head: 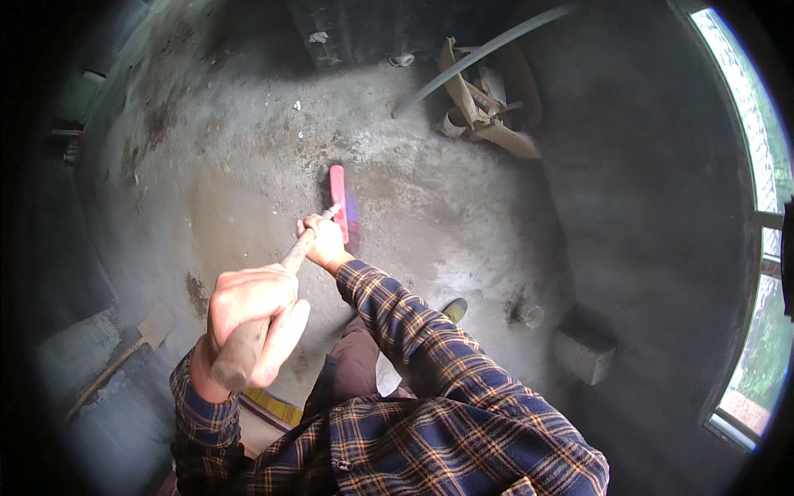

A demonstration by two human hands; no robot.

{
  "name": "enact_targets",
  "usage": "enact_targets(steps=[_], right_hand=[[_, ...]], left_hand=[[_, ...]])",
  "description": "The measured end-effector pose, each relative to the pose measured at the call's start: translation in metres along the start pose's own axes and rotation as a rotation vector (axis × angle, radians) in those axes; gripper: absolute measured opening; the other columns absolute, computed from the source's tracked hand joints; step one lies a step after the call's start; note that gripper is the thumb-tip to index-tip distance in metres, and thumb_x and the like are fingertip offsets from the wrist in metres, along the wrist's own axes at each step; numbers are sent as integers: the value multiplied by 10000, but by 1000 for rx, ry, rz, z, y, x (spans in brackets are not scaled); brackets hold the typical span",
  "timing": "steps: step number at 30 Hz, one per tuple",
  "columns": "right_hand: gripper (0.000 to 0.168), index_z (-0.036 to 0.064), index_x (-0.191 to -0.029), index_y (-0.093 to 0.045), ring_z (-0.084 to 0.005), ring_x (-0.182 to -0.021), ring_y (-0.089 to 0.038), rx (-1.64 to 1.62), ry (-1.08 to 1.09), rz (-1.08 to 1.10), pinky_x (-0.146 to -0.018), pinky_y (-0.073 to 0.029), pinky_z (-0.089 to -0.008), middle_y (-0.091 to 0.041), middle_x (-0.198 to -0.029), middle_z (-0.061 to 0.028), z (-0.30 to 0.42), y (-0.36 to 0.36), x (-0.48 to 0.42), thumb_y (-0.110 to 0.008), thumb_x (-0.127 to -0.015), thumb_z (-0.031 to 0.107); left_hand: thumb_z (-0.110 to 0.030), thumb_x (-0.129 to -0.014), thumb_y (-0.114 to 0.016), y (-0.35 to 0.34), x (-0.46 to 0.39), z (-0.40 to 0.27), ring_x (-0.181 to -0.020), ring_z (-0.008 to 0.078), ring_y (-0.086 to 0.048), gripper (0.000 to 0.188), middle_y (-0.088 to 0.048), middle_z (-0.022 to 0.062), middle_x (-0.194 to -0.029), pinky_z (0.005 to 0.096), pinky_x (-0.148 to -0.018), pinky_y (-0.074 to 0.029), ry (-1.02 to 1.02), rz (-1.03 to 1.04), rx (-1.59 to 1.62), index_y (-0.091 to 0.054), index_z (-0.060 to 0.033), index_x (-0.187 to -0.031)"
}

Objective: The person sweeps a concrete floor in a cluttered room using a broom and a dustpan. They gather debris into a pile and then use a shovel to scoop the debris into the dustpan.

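Observation:
My left hand is wrapped around the upper end of a wooden broom handle, whose blunt tip points up toward the camera. Farther down the same handle, my right hand grips it close to the broom head. The pink plastic broom head is over the dusty concrete floor, with blurred purple and red bristles on its right side. Small bits of debris lie on the floor beyond the head.
A torn cardboard box with scraps stands at the far wall, a pale pipe slanting beside it. On the right are a concrete block and a short pipe stub. A wooden-handled tool lies at lower left.

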State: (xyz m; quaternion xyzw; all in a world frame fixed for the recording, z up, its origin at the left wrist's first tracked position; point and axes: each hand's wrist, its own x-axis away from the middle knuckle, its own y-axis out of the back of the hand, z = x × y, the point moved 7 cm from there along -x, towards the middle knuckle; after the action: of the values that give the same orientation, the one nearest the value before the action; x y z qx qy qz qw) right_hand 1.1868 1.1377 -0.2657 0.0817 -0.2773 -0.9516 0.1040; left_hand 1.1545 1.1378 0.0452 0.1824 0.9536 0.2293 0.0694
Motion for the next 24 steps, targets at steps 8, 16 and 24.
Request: enact_targets(steps=[8,16,24], right_hand=[[258,57,-634,-550,-329,-664,-596,-118,195,99,-609,-490,-408,-575,-663,-132,44,5,0,-561,-796,258],[209,81,-696,-578,-334,-701,-618,155,51,363,-641,-507,-413,-609,-756,-142,25,83,71,-600,-727,286],[200,54,-712,-612,-345,-713,-604,372,-410,371,-645,-481,-410,-596,-763,-136,-88,141,208,-622,-762,247]], left_hand=[[10,-612,-630,-15,29,-36,-440,237,-449,241,-443,77,-515,345,-475,-404,-223,1,63,-396,-24,-561],[-91,-656,-752,-1,79,-41,-490,241,-554,274,-534,78,-557,390,-527,-507,-467,-60,480,-494,-10,-617],[63,-648,-671,-66,93,-8,-553,209,-499,197,-446,68,-673,325,-478,-409,-607,-162,441,-477,35,-664]])
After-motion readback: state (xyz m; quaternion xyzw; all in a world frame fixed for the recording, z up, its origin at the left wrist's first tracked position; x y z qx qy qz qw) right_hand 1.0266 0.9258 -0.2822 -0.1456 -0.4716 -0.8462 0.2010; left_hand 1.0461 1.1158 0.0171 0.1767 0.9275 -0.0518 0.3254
